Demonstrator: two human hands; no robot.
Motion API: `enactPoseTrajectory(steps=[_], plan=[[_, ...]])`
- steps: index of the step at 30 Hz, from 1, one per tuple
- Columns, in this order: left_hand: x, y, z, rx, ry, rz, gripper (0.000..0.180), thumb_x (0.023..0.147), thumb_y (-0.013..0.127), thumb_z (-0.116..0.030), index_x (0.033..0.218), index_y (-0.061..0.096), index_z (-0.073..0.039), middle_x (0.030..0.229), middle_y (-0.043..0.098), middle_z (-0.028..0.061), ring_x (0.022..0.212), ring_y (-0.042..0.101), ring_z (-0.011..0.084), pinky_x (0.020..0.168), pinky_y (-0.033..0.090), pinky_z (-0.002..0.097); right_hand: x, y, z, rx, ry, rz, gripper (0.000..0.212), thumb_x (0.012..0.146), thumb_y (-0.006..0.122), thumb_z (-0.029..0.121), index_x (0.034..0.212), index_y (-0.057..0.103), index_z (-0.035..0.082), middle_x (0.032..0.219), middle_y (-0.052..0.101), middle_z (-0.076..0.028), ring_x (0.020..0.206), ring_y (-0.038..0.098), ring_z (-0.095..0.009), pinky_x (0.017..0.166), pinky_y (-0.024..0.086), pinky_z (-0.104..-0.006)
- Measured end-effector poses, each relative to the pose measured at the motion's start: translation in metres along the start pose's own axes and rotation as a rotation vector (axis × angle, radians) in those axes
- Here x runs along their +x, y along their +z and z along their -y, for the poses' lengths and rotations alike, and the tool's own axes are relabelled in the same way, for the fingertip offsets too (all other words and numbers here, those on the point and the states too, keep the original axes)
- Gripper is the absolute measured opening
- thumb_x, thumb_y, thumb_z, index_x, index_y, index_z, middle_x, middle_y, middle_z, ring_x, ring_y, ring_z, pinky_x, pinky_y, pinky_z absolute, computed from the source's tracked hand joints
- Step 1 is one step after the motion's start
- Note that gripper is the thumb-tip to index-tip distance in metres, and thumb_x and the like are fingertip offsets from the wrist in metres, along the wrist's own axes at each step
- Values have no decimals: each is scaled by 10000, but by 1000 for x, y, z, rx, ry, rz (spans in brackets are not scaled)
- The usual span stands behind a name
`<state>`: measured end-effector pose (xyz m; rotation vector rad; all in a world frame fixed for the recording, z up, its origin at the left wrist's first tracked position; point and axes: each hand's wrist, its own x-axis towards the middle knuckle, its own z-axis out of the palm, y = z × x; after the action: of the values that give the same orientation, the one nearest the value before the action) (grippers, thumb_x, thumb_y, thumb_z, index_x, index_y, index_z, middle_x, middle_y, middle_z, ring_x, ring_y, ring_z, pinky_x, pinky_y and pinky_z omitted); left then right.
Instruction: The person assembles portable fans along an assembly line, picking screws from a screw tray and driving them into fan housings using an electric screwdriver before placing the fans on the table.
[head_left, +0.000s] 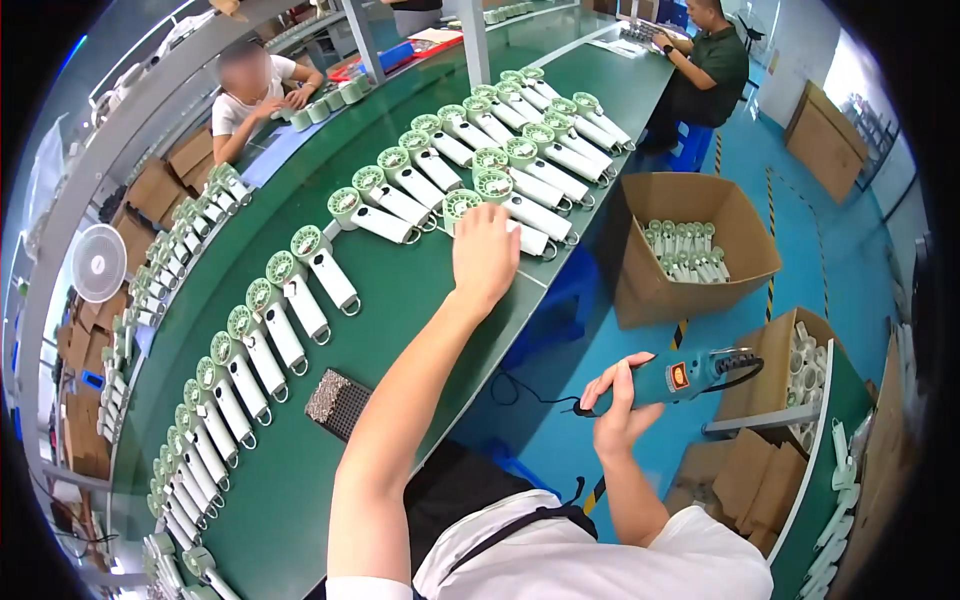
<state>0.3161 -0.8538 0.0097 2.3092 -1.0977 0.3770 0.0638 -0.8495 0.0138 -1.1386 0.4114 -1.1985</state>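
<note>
Fan (500, 226) at the bench's (400, 290) near edge is covered by the left hand (484, 256), fingers flat on it | blue driver (680, 377) is gripped by the right hand (615, 410) off the bench | fan rows (240, 370) are laid along the green top | open fan box (690, 245) sits on the blue floor.

Pale-green-and-white handheld fans (395, 200) line a dark green bench (300, 470); the electric screwdriver (680, 376) is blue with a red label.

Fans (400, 205) on table (400, 290), boxes (690, 245) right
</note>
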Motion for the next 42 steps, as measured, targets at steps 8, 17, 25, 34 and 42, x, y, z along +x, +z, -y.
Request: enactPoseTrajectory(steps=[8,17,25,34,42], plan=[[16,13,29,319,222,191,537,983,360,-436,1342,466,-51,1514,304,54,1418,226,272,1149,173,478,-4,11,0,-99,-27,18,104,947,469,86,990,432,-1,611,478,-60,426,445,-119,400,417,-277],[9,-18,52,44,293,2,444,961,471,-361,1212,507,3,1438,377,178,1375,300,338,1120,248,503,-16,20,-5,-125,20,89,179,953,471,106,1086,432,-7,618,455,-43,431,452,-113,399,407,-275],[-92,-173,112,10,268,-263,396,829,657,-158,1157,487,-17,1322,440,216,1280,397,396,1050,356,480,-26,75,-8,-56,23,33,180,917,509,113,1016,480,-35,547,436,-44,406,429,-132,406,391,-274],[-427,-384,233,608,-625,-678,355,846,660,-134,1149,545,10,1080,591,171,1060,541,335,943,414,397,-54,118,-26,11,67,284,207,930,511,144,1019,444,-31,611,452,-47,408,425,-125,399,385,-267],[-578,-453,233,387,-1243,-375,904,763,754,-414,1414,293,12,1340,434,278,1239,452,371,1035,368,402,-55,123,-20,-62,81,333,257,932,519,139,1085,456,-58,585,452,-49,415,411,-127,424,391,-262]])
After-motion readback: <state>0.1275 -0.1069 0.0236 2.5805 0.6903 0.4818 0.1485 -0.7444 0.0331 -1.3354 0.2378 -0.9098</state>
